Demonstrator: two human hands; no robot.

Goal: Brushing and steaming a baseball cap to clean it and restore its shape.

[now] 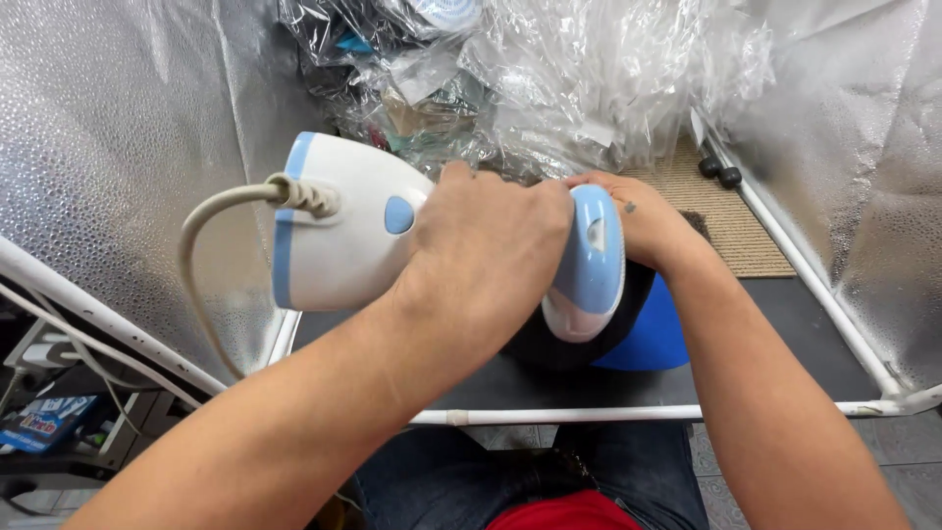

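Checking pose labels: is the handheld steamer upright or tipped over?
Tipped. The white and blue steamer lies roughly sideways, cord end pointing left, head at right, gripped by the left hand.

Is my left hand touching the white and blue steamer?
Touching. The head view shows the left hand wrapped around the handle of the white and blue steamer, with no gap between palm and handle.

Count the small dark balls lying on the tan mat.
2: the two dark balls lie side by side at the tan mat's far right edge, by the white pipe. Plastic wrap may hide more.
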